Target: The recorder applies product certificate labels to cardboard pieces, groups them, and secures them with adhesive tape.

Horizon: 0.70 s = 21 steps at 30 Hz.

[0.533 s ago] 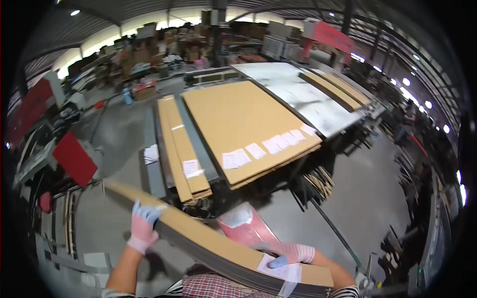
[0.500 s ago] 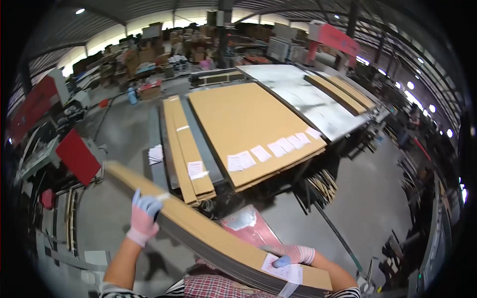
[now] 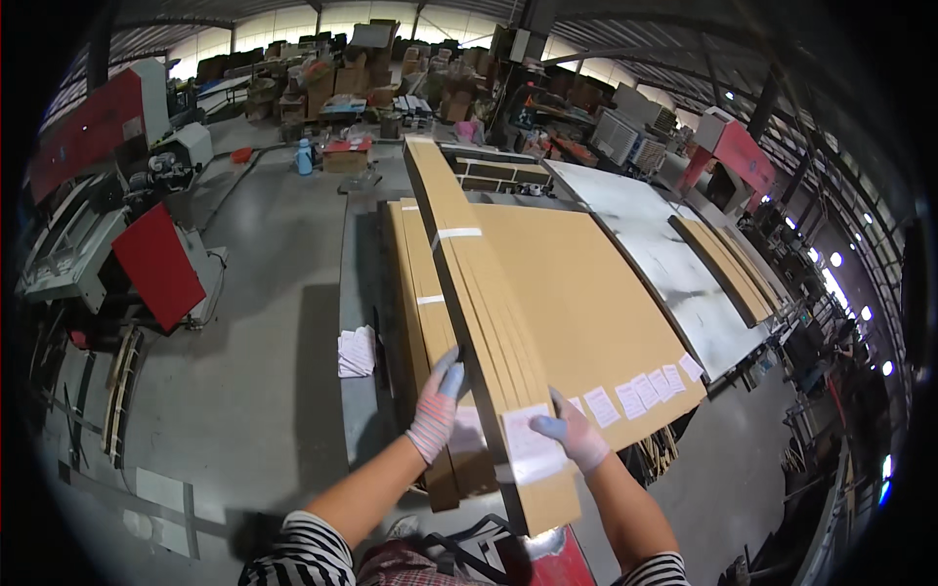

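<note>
A long bundle of brown cardboard strips (image 3: 493,322) is between my gloved hands, pointing away from me over the work table. A white band (image 3: 459,233) wraps its far part, and a printed paper slip (image 3: 532,444) lies on its near end. My left hand (image 3: 435,405) grips the bundle's dark left side. On the opposite edge, my right hand (image 3: 576,432) holds it, thumb on the slip. Beneath and to the left lie similar banded strips (image 3: 418,264), partly covered by the bundle. To the right is a stack of wide cardboard sheets (image 3: 576,293).
A row of paper slips (image 3: 630,395) lies along the sheets' near edge. More slips (image 3: 357,352) sit on the table's left side. Beyond the sheets stretches a pale metal tabletop (image 3: 650,264) with further strips (image 3: 723,269). Left stands a machine with a red panel (image 3: 158,266).
The bundle has swung from lying crosswise in front of me to pointing away over the table. Both hands kept hold and moved with it; my view has shifted left.
</note>
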{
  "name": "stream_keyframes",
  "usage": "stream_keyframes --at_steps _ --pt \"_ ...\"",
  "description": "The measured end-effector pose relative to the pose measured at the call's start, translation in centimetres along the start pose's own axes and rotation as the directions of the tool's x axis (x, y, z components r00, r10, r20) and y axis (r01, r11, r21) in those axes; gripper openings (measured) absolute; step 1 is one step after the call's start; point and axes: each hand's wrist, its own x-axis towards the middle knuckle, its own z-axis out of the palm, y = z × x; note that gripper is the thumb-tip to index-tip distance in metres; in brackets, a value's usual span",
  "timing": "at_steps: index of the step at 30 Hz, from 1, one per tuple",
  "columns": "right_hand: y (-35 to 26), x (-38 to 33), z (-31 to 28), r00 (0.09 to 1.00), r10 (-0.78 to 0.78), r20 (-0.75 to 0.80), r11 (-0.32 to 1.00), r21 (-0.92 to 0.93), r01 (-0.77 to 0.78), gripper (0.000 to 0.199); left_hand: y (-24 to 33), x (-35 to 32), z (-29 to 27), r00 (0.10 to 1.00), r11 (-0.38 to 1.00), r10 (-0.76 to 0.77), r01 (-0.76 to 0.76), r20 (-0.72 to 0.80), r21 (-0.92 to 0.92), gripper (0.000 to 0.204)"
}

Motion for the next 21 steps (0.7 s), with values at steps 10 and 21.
stream_keyframes --at_steps 10,21 --pt "10.2 8.1 2.3 0.968 0.085 -0.236 0.755 -0.619 -0.217 0.059 -8.4 -14.8 -2.5 0.535 0.804 -0.563 0.530 0.630 0.269 0.019" --pt "35.4 -40.2 -12.4 0.408 0.735 -0.541 0.356 -0.205 -0.912 0.063 -23.9 -12.3 4.9 0.845 0.867 -0.497 0.471 -0.198 -0.163 0.039"
